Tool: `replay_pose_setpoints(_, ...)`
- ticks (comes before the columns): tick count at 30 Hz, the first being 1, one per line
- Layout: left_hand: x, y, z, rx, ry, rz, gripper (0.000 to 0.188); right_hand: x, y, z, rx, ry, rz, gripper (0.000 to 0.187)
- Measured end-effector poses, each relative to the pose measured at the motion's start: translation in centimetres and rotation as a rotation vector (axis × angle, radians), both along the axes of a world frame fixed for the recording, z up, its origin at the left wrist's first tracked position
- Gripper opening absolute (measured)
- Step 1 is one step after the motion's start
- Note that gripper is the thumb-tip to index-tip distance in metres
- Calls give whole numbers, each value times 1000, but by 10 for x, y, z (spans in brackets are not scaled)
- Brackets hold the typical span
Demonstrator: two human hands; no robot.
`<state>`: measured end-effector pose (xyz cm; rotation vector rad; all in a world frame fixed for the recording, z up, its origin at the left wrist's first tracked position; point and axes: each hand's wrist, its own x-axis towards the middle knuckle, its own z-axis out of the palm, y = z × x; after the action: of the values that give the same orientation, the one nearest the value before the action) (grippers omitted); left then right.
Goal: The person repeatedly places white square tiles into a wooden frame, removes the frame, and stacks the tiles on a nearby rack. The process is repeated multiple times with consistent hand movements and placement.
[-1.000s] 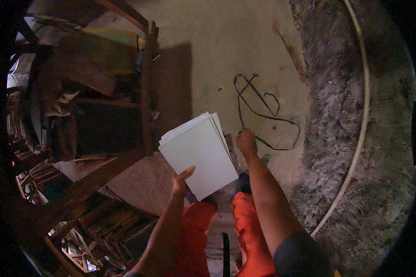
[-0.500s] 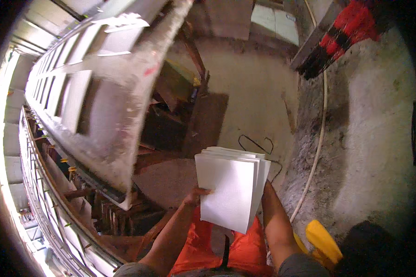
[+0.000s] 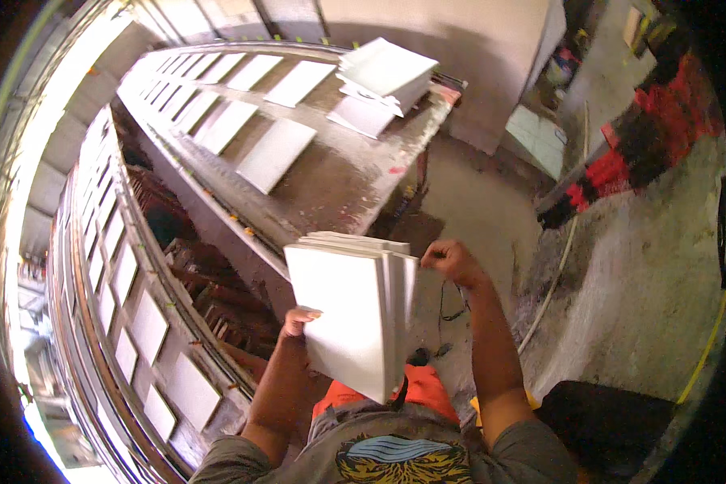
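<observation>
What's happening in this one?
A person is holding a thick stack of white panels upright in front of the body, the left grip clasping its left edge. The right grip is raised beside the stack's upper right edge; whether it touches is hard to tell. Ahead, a long table carries similar white pieces laid out in rows, with a loose pile at its near end. Another long surface to the left holds more rows.
</observation>
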<state>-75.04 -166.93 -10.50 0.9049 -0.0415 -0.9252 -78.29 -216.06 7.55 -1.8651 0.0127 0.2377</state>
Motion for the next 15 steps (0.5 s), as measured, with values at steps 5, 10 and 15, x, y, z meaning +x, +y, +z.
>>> replay_pose_setpoints(5, 21, 91, 90, -15, -56, 136, 39, 80, -28, 117, -53, -287, -299, 9)
replay_pose_setpoints(10, 55, 154, 124, -169, -176, 246, 55, 157, -2, 218, -439, -604, -74, 17)
replay_pose_setpoints(15, 87, 165, 196, -340, -434, 523, 42, 219, -12, 275, -456, -428, 116, 19)
